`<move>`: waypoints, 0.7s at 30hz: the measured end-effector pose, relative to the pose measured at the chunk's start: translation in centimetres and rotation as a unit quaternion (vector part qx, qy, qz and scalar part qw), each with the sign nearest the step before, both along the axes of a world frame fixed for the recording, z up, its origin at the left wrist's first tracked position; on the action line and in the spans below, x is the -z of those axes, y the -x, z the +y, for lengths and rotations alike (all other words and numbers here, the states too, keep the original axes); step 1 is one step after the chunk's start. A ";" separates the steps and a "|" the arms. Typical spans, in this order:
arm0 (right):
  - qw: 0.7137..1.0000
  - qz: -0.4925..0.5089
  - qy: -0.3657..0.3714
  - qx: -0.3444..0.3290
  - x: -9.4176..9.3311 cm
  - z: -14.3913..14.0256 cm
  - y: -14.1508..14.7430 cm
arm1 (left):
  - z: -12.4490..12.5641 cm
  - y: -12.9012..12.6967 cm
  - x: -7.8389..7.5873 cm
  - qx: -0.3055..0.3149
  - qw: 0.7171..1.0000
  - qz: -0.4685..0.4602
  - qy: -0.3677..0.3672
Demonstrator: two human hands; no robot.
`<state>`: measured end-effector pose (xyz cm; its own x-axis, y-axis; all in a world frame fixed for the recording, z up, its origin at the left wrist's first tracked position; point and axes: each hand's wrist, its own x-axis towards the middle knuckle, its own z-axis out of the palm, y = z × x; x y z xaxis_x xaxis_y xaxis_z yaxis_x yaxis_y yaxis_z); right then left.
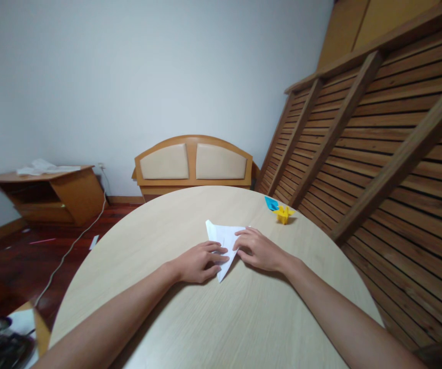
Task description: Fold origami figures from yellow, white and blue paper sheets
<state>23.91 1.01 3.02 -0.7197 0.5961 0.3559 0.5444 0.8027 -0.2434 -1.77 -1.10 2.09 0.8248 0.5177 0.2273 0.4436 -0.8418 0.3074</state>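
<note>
A folded white sheet of paper (229, 237) lies on the round table in front of me, with a point toward me and a small raised flap at its far left corner. My left hand (201, 262) rests on its left side, fingers spread flat over the paper. At the right edge, my right hand (259, 248) grips the paper between thumb and fingers; its fingertips partly cover that edge. Beyond the right hand stand a yellow folded-paper figure (283, 214) and a blue folded-paper piece (271, 203), close together; neither hand touches them.
The pale round table (159, 225) fills the middle. Slatted wooden panels (359, 154) lean along the right side. A padded headboard (193, 160) stands behind the table. On the left are a low wooden cabinet (70, 197) and a white cable (86, 231) across the floor.
</note>
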 end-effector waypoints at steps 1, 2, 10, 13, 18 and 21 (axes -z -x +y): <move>1.000 0.004 -0.005 0.001 -0.1 -0.1 0.1 | 0.0 -0.1 0.0 0.000 1.000 -0.003 0.002; 1.000 0.007 -0.010 0.002 -0.1 -0.2 0.3 | 0.0 -0.1 0.1 -0.001 1.000 -0.005 0.005; 1.000 0.000 -0.020 0.023 0.3 -0.4 1.1 | 0.1 -0.3 0.3 -0.018 0.999 -0.020 0.020; 0.999 -0.005 -0.015 0.035 0.8 -0.3 1.1 | 0.1 -0.3 0.3 -0.016 0.999 -0.025 0.011; 0.999 -0.014 0.001 0.044 1.6 -0.2 1.1 | 0.0 -0.2 0.2 -0.041 0.999 -0.023 0.010; 0.998 -0.017 0.013 0.051 1.9 -0.2 1.2 | -0.1 -0.3 0.1 -0.053 0.998 -0.017 0.018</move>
